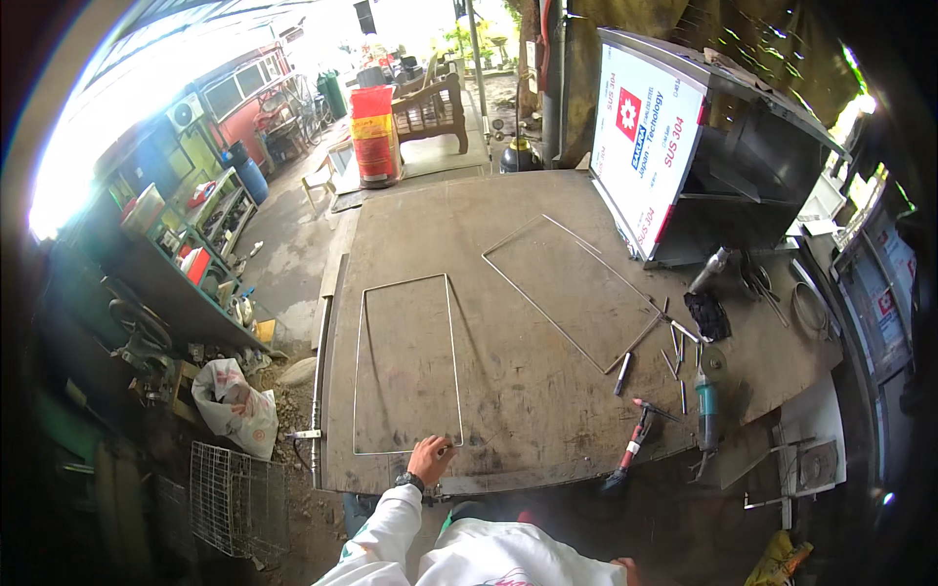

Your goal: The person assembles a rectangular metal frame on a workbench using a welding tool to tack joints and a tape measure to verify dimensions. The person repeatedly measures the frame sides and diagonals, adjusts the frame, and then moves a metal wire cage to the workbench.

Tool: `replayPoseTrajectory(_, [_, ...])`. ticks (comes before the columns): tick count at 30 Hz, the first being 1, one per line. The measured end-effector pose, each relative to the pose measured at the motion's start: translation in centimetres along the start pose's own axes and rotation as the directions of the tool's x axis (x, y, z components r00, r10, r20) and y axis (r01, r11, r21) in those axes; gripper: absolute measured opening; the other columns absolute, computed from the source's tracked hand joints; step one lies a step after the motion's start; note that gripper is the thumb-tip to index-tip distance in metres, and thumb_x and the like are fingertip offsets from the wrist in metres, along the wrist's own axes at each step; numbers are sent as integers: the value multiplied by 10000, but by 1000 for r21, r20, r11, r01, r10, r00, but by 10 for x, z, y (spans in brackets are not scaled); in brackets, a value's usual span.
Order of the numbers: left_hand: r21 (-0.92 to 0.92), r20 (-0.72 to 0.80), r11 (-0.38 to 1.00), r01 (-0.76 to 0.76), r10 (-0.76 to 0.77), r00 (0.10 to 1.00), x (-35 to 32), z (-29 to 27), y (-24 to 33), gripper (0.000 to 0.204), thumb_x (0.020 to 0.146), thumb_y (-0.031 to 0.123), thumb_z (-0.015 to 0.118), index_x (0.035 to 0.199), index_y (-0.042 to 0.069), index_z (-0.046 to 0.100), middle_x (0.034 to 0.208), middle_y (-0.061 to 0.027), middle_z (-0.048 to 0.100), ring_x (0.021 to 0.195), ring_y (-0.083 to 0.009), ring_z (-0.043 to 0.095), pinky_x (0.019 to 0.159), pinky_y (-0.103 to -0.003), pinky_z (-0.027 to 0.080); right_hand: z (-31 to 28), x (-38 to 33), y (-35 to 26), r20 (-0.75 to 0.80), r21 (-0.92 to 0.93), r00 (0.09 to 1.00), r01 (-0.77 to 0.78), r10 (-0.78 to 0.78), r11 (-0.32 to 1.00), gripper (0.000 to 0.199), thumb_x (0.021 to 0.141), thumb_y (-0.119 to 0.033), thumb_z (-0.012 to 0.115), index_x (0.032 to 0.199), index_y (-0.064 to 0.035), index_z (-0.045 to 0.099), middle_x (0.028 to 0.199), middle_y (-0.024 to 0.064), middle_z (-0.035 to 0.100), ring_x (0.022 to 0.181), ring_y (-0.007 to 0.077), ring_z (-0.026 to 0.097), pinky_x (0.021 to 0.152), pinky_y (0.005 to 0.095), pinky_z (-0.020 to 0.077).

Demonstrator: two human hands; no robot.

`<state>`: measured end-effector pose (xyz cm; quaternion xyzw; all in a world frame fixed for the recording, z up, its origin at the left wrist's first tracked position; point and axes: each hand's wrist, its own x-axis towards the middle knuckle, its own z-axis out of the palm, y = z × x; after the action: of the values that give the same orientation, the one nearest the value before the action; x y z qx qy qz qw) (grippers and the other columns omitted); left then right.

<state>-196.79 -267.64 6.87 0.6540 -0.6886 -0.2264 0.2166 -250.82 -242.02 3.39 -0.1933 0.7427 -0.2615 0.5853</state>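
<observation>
My left hand (430, 459), with a watch on its wrist, is closed on the near side of a thin rectangular metal wire frame (455, 361), close to its near right corner. The frame's shadow falls apart from it on the worktable (508, 410), so part of it is raised. Only a bit of my right hand (626, 570) shows at the lower edge; its fingers cannot be made out. A second wire frame (547, 312) lies slanted on the table farther right. Near its corner are a marker pen (622, 374) and several short metal rods (675, 344).
A TIG torch (633, 441) and a teal angle grinder (706, 402) lie by the near right edge. Behind them are a black glove (707, 315) and a large film-covered sheet-metal box (650, 146). A white sack (236, 405) and wire rack (230, 493) stand on the floor at left.
</observation>
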Motion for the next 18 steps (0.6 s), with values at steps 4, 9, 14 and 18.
replayPoseTrajectory(4, [59, 8, 998, 20, -21, 1000, 32, -26, -31, 192, 962, 352, 731, 1016, 175, 782, 995, -72, 715, 1039, -310, 673, 914, -486, 473, 13, -8, -10, -31, 30, 998, -54, 55, 998, 381, 948, -295, 719, 1217, -27, 690, 1082, 194, 720, 975, 302, 710, 874, 407, 571])
replayPoseTrajectory(9, [165, -83, 982, 91, -78, 993, 148, -61, -85, 185, 947, 349, 734, 1035, 204, 808, 1019, -69, 726, 1076, -321, 668, 954, -489, 486, 58, -4, -30, -66, 45, 993, -93, 95, 995, 317, 945, -282, 721, 1128, -23, 711, 1029, 160, 732, 945, 271, 704, 850, 409, 564])
replayPoseTrajectory(14, [201, -103, 971, 128, -109, 989, 250, -69, -131, 247, 952, 374, 706, 1117, 207, 783, 1106, -166, 715, 1105, -389, 663, 954, -541, 525, 100, -1, -33, -58, 67, 997, -51, 55, 996, 268, 942, -270, 723, 1039, -20, 732, 976, 127, 745, 916, 240, 698, 826, 410, 558])
replayPoseTrajectory(18, [-7, -188, 998, -59, 57, 981, 276, -43, -87, 263, 928, 212, 740, 1156, 82, 754, 1121, -219, 711, 1082, -429, 662, 948, -497, 540, 106, -11, -81, -132, -24, 982, 136, -138, 990, 459, 892, -388, 817, 1095, 10, 710, 996, 106, 739, 912, 195, 664, 784, 398, 543])
